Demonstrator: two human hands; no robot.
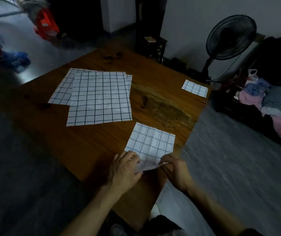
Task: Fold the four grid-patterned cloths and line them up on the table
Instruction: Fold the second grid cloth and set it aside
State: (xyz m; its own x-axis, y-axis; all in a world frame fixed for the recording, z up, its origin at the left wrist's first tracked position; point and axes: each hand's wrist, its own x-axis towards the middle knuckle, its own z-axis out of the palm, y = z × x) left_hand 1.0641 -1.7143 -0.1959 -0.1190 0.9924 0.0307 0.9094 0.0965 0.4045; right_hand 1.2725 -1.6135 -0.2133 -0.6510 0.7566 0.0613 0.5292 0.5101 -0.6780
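A partly folded white cloth with a blue grid (150, 142) lies near the front right of the wooden table (160, 99). My left hand (125, 169) pinches its near left corner, and my right hand (175, 169) pinches its near right corner; the near edge is lifted and curled between them. Two unfolded grid cloths lie overlapped at the table's middle left: the upper one (100, 97) covers most of the lower one (62, 89). A small folded grid cloth (195, 88) rests at the far right corner.
A black standing fan (228, 40) is beyond the table's right corner. A dark chair (150, 43) stands behind the table. A pile of clothes (271, 103) lies on dark furniture at the right. Red and blue items sit on the floor at the far left.
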